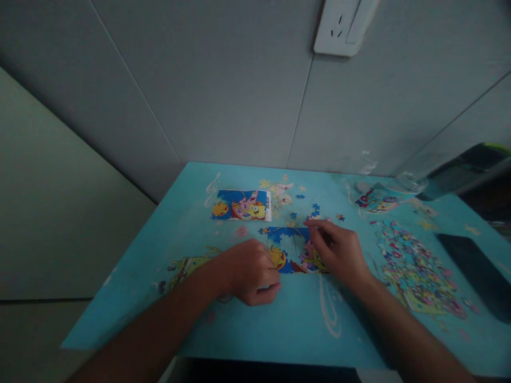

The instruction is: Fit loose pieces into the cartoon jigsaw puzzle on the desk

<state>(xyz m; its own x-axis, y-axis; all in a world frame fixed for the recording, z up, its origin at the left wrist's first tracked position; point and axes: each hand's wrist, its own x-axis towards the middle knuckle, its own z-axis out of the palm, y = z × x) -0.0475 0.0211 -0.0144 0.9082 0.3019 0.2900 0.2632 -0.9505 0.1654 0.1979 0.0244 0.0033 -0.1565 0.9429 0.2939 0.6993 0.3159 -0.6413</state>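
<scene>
A partly assembled jigsaw puzzle (297, 267) lies on the table, with blue sky, a yellow shape and pink figures on it. An open gap shows in its upper middle. My left hand (255, 274) is curled closed and rests at the puzzle's lower left edge; nothing shows in it. Over the upper right part of the puzzle, my right hand (337, 247) has thumb and fingers pinched together. Whatever may be between those fingertips is too small to make out. Loose blue puzzle pieces (315, 209) lie just beyond the puzzle.
Behind the puzzle lies a printed picture card (241, 205). On the right are a spread of many loose pieces (415, 266), a clear plastic jar (389, 197) on its side and a dark flat object (475, 274). The wall (239, 106) borders the table's (159, 234) far edge.
</scene>
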